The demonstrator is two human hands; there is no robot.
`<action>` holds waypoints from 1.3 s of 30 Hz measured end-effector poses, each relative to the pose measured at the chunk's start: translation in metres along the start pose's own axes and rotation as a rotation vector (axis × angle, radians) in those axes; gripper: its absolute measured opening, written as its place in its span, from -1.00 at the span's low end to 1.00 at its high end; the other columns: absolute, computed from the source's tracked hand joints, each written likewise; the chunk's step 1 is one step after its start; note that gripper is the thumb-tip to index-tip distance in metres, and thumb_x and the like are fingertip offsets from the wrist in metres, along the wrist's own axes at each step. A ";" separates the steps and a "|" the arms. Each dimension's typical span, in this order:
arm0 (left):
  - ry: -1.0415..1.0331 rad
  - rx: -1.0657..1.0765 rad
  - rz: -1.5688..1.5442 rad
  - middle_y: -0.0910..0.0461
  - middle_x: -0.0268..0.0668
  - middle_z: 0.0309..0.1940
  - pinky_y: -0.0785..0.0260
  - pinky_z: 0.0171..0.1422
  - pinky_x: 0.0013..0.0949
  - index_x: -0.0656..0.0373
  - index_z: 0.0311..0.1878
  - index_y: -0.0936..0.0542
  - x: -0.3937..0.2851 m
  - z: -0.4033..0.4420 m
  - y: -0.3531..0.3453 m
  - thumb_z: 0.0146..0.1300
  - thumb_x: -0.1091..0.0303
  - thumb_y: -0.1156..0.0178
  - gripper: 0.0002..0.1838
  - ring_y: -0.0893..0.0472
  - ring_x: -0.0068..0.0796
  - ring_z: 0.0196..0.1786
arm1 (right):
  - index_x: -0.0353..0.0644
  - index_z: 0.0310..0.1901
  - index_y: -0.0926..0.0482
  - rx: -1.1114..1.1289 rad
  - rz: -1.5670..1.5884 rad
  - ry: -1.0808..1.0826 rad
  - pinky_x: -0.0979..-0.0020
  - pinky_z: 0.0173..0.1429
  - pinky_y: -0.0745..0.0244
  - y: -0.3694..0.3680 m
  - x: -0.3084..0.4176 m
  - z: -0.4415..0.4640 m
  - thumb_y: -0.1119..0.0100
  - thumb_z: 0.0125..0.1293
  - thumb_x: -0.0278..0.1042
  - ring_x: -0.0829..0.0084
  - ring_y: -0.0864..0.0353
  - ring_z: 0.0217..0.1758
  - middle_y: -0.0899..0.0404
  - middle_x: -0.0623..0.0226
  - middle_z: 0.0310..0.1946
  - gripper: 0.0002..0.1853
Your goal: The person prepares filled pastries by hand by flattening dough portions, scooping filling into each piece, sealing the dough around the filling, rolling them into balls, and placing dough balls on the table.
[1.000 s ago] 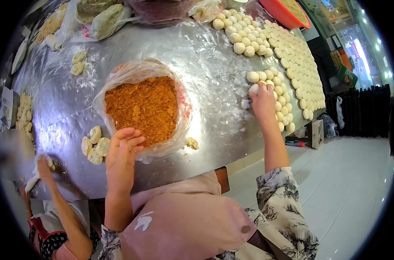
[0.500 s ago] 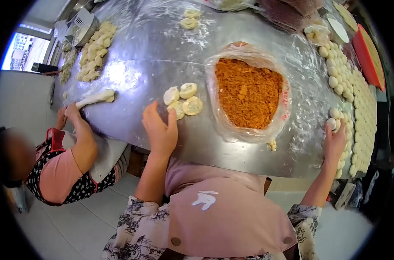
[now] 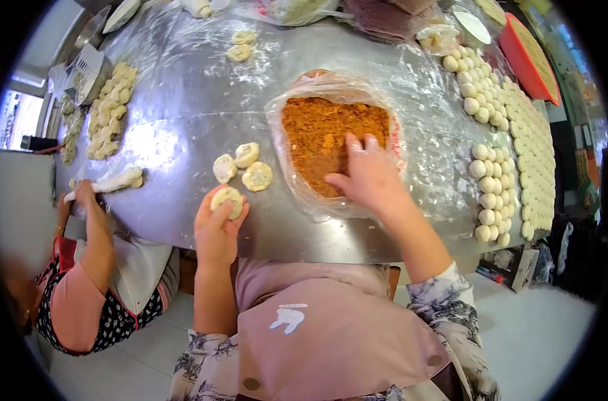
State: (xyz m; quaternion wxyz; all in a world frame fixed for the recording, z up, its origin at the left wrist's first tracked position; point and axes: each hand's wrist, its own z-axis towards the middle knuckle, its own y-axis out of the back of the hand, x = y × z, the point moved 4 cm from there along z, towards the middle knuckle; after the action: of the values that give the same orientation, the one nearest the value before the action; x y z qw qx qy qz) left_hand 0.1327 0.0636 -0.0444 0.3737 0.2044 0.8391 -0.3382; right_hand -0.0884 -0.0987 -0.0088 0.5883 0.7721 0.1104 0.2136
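Observation:
A flat round piece of dough [image 3: 227, 200] is held in my left hand [image 3: 217, 234], thumb on top and fingers underneath. Three similar dough rounds [image 3: 257, 176] lie on the metal table [image 3: 203, 137] just beyond it. My right hand [image 3: 371, 175] reaches over a plastic bag [image 3: 284, 160] of orange-brown filling [image 3: 314, 134], fingers spread and their tips touching the filling. Whether anything is pinched there does not show. Rows of white dough balls [image 3: 489, 184] sit to the right of the bag.
At the left a co-worker's hands [image 3: 83, 194] hold a long dough strip [image 3: 116, 182]. Dough lumps [image 3: 110, 110] lie beyond them. Flattened pieces [image 3: 534, 160] cover the right edge, near a red basin [image 3: 528, 60]. Two dough rounds [image 3: 240, 52] are at the back.
My right hand has left the dough balls and moved left to the filling. My left hand has picked up one of the four dough rounds.

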 end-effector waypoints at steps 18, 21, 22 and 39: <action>0.444 0.466 0.020 -0.51 -0.20 -0.01 -0.45 0.08 -0.36 0.23 0.17 -0.41 0.066 0.018 -0.164 0.46 0.32 0.01 -0.69 -0.53 -0.39 -0.02 | -0.16 -0.27 -0.64 -0.103 0.561 -0.025 0.17 -0.23 -0.51 0.038 -0.058 0.006 -0.24 0.09 -0.35 0.05 -0.62 -0.35 -0.60 0.03 -0.42 -0.83; 0.532 0.439 -0.245 -0.44 -0.18 0.14 -0.37 0.23 -0.21 0.19 0.27 -0.33 0.068 0.018 -0.173 0.50 0.25 0.10 -0.62 -0.48 -0.34 0.12 | -0.15 -0.20 -0.65 -0.102 0.673 -0.001 0.19 -0.16 -0.49 0.063 -0.037 -0.003 -0.27 0.11 -0.30 0.06 -0.60 -0.28 -0.60 0.05 -0.37 -0.78; 0.518 0.459 -0.253 -0.41 -0.19 0.18 -0.35 0.26 -0.19 0.18 0.30 -0.30 0.066 0.016 -0.177 0.50 0.23 0.13 -0.60 -0.46 -0.33 0.16 | -0.16 -0.18 -0.65 -0.116 0.621 0.075 0.19 -0.12 -0.49 0.060 -0.032 -0.003 -0.27 0.12 -0.31 0.06 -0.60 -0.25 -0.60 0.06 -0.34 -0.77; 0.411 0.495 -0.155 -0.41 -0.18 0.19 -0.28 0.38 -0.18 0.27 0.27 -0.31 0.068 0.024 -0.170 0.51 0.31 0.18 -0.63 -0.44 -0.32 0.21 | -0.17 -0.08 -0.65 -0.186 0.673 0.160 0.30 -0.16 -0.50 0.036 -0.018 -0.004 -0.30 0.13 -0.45 0.18 -0.61 -0.24 -0.62 0.16 -0.31 -0.72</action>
State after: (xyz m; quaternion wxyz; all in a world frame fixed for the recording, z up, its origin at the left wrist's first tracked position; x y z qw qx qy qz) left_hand -0.0001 -0.0649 -0.0374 0.1087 0.2885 0.8023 -0.5112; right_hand -0.1089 -0.1133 0.0229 0.5423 0.6891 -0.1242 0.4643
